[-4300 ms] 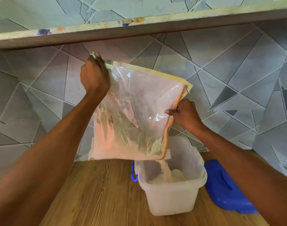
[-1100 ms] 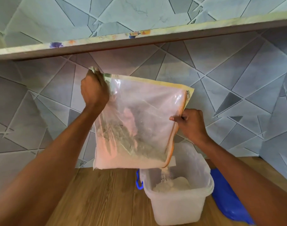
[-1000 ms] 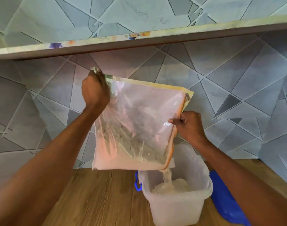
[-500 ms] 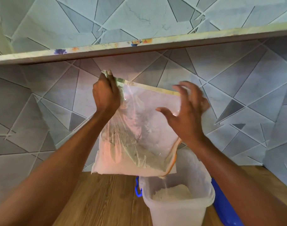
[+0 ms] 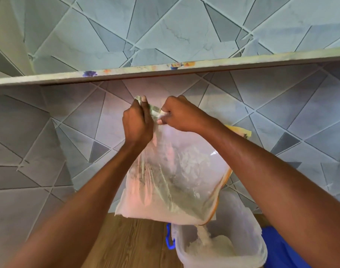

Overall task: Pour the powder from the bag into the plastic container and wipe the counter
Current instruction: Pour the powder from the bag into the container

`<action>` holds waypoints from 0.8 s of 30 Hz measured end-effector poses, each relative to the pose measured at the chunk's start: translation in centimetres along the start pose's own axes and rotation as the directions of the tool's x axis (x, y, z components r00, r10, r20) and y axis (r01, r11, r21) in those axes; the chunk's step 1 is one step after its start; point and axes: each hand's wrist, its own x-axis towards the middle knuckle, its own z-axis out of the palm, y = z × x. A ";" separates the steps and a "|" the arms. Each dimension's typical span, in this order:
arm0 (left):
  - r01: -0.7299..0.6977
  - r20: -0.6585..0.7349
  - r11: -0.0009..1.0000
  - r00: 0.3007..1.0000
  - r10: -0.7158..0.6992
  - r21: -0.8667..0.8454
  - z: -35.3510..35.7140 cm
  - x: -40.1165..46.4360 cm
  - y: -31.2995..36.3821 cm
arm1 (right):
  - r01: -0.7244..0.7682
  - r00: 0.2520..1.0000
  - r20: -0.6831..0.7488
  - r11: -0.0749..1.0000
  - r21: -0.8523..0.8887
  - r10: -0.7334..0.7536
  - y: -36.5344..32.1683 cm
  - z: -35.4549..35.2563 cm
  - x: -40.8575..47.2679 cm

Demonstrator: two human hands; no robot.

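Observation:
A clear plastic bag (image 5: pixel 176 176) with an orange zip edge hangs upside down over the translucent plastic container (image 5: pixel 248 225) at the lower right. My left hand (image 5: pixel 137 120) pinches the bag's raised top corner. My right hand (image 5: pixel 179 115) grips the same edge right beside it, the two hands almost touching. Pale powder (image 5: pixel 209 244) runs from the bag's lower open corner into a heap inside the container. More powder clings to the bag's inside.
The container stands on a wooden counter (image 5: pixel 134 246) against a grey geometric tiled wall (image 5: pixel 49 144). A blue lid (image 5: pixel 281 252) lies to its right, partly hidden by my right arm. A blue handle (image 5: pixel 168 238) sticks out on its left. A shelf edge (image 5: pixel 165 69) runs overhead.
My right hand let go of the bag's zip side near the container, rose, and took hold of the top edge beside my left hand. The bag now hangs steeper; powder still falls.

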 end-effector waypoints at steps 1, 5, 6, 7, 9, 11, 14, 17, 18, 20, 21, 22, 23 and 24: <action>0.003 0.001 1.000 1.000 -0.003 -0.020 0.1 0.1 -0.3 | 0.011 1.000 -0.018 1.000 0.009 -0.011 0.0 0.2 0.2; 0.038 0.003 0.993 0.999 -0.038 -0.107 0.2 0.2 -1.4 | 0.016 0.997 -0.079 0.999 -0.034 -0.019 0.1 1.1 0.4; 0.051 0.005 0.990 0.999 -0.051 -0.132 0.2 0.3 -1.5 | 0.014 0.995 -0.097 0.999 -0.040 -0.018 0.1 1.3 0.4; 0.060 0.005 0.985 0.998 -0.060 -0.161 0.1 0.3 -1.6 | 0.015 0.993 -0.115 0.999 -0.043 -0.020 0.1 1.5 0.4; 0.087 0.013 0.968 0.996 -0.086 -0.234 0.0 0.2 -2.0 | 0.016 0.989 -0.143 0.999 -0.039 -0.022 -0.1 2.1 0.6; 0.123 0.029 0.946 0.992 -0.120 -0.298 -0.3 0.1 -2.5 | 0.015 0.987 -0.161 1.000 -0.005 -0.016 -0.5 2.8 0.9; 0.164 0.064 0.929 0.986 -0.151 -0.331 -1.0 0.0 -3.5 | -0.007 0.980 -0.200 1.000 0.017 0.010 -0.8 4.0 1.5; 0.227 0.141 0.884 0.973 -0.185 -0.409 -2.2 -1.0 -4.6 | -0.031 0.968 -0.247 0.999 0.039 0.039 -1.0 5.0 2.0; 0.258 0.162 0.874 0.965 -0.208 -0.411 -2.6 -1.9 -5.3 | -0.040 0.964 -0.260 0.998 0.050 0.052 -1.1 5.3 2.0; 0.329 0.178 0.861 0.943 -0.280 -0.388 -3.4 -4.7 -6.8 | -0.048 0.960 -0.273 0.997 0.054 0.061 -1.3 5.6 2.1; 0.382 0.190 0.848 0.923 -0.334 -0.368 -3.7 -6.4 -7.7 | -0.042 0.959 -0.277 0.998 0.049 0.054 -1.4 5.7 2.1; 0.449 0.204 0.827 0.893 -0.402 -0.337 -4.0 -8.2 -8.9 | -0.036 0.959 -0.280 0.998 0.042 0.047 -1.5 5.8 2.1; 0.533 0.226 0.790 0.845 -0.484 -0.302 -4.3 -10.3 -10.1 | -0.029 0.959 -0.282 0.999 0.034 0.038 -1.7 5.8 2.0; 0.616 0.246 0.745 0.787 -0.566 -0.254 -4.4 -12.5 -11.4 | -0.027 0.957 -0.288 0.999 0.028 0.034 -1.8 5.7 2.0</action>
